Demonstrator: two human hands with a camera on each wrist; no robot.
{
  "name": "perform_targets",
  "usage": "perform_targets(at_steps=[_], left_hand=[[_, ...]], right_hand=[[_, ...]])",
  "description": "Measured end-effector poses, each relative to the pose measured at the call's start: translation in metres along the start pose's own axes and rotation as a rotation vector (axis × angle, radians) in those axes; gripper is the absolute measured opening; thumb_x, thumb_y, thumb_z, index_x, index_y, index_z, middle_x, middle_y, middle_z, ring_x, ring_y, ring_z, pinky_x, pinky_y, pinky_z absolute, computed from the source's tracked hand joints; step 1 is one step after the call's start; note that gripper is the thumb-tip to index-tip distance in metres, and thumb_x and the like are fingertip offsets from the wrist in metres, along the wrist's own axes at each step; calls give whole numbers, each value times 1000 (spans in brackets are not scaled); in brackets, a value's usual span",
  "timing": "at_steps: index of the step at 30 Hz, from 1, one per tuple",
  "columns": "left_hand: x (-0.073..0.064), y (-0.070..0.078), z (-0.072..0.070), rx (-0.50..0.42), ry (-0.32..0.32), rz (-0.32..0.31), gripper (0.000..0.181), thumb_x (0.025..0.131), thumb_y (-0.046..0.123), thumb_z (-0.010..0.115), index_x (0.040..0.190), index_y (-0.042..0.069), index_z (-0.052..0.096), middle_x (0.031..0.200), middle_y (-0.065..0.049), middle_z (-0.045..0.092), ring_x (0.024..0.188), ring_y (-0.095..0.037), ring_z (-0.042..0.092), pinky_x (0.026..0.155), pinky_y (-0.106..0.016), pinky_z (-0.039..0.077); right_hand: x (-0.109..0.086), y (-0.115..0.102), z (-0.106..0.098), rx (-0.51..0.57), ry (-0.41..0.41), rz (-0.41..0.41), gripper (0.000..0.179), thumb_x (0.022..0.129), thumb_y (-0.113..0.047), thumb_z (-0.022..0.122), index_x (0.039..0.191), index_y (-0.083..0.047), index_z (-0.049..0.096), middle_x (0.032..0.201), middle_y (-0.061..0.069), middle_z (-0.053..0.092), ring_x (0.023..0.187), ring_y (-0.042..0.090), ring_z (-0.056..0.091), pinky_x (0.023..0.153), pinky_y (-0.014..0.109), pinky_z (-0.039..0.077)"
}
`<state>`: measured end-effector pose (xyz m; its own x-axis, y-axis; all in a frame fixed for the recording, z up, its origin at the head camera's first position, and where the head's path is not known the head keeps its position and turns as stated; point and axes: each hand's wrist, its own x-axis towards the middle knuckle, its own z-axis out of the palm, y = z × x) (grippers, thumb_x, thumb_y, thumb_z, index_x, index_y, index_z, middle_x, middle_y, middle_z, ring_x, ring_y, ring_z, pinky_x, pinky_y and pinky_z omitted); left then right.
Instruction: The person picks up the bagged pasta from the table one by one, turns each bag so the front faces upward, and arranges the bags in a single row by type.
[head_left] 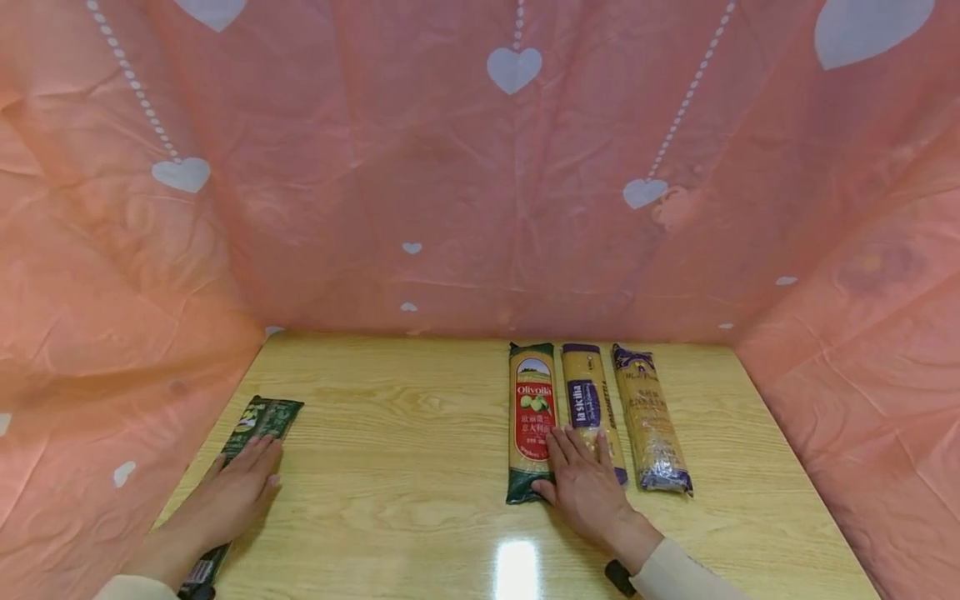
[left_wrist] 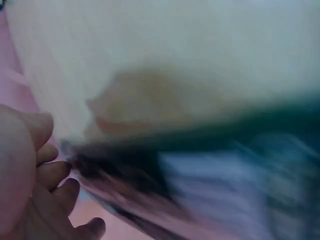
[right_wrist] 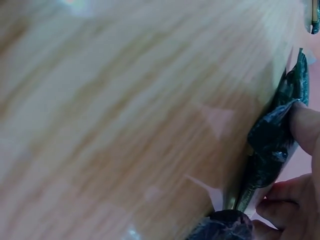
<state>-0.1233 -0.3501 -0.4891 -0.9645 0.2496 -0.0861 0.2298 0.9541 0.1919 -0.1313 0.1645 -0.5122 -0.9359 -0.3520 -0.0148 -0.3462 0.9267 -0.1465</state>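
On the left of the table, my left hand (head_left: 232,500) lies along a dark green package (head_left: 266,417), fingers extended over it; its lower end shows beneath the wrist. The left wrist view has this package (left_wrist: 215,185) blurred, beside the fingertips. My right hand (head_left: 588,492) is spread across the lower part of a red-labelled Olivoilà spaghetti pack (head_left: 533,400) and a purple-labelled La Sicilia pasta pack (head_left: 583,375), hiding part of both. In the right wrist view, the thumb (right_wrist: 305,127) touches the spaghetti pack's green end (right_wrist: 270,135).
A third pasta pack (head_left: 651,421) with purple ends lies just right of the La Sicilia one, slightly slanted. The wooden table (head_left: 390,467) is bounded by pink cloth (head_left: 450,208) with white hearts at the back and sides.
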Motion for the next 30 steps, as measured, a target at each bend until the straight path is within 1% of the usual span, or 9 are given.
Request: perform_targets(at_steps=[4,9,11,14,17,19,21,25,30], left_hand=[[-17,-25,5,54,13,-23,54,111,21,54,152,-13,43,156,-40,41,141,-59,43,106,-80,33],[-28,-42,14,96,55,-5,60,112,28,53,155,-11,40,157,-38,41,141,-56,45,106,-77,36],[-30,-45,18,60,53,-15,66,113,34,49,160,-10,33,162,-37,35,147,-55,38,112,-77,30],[-27,-47,23,-38,25,-44,73,115,41,40,164,-9,20,168,-36,20,156,-55,19,119,-76,13],[-20,-46,26,-155,-1,-58,76,116,42,35,164,-12,11,169,-39,7,158,-55,-1,121,-75,-5],[-15,-43,28,-201,-6,-61,77,116,42,35,163,-13,9,168,-41,3,157,-56,-7,120,-75,-8],[-10,-39,29,-230,-6,-61,77,117,41,35,163,-14,7,167,-42,0,157,-58,-9,120,-76,-9],[2,-25,31,-241,17,-68,79,116,41,36,163,-15,7,166,-44,0,156,-60,-7,118,-79,-4],[19,1,32,-264,46,-72,79,116,39,40,161,-17,9,165,-46,1,155,-62,-6,117,-80,-1]], right_hand=[[0,0,2,-4,-1,5,75,107,-52,54,160,0,43,168,17,38,157,40,34,123,74,15],[-1,0,2,-12,4,7,74,107,-52,55,159,0,44,168,17,39,157,39,34,123,74,15],[0,0,3,-16,6,5,74,107,-52,55,159,-1,44,168,17,39,157,39,35,123,74,15],[0,0,2,-18,10,2,74,107,-52,55,159,0,44,167,18,40,156,40,35,123,74,16],[0,0,2,-14,9,2,74,107,-52,55,159,0,45,167,18,40,156,40,35,123,74,16],[0,0,2,-15,7,5,74,107,-52,55,158,0,45,167,18,40,156,40,36,123,74,16],[0,0,2,-16,9,7,74,107,-51,56,158,0,45,167,18,41,156,40,36,123,74,16],[0,1,2,-20,22,2,73,107,-50,57,158,1,46,166,19,42,155,40,37,123,74,17],[0,0,3,-15,28,-5,74,107,-51,57,158,1,45,166,19,42,155,40,37,123,74,17]])
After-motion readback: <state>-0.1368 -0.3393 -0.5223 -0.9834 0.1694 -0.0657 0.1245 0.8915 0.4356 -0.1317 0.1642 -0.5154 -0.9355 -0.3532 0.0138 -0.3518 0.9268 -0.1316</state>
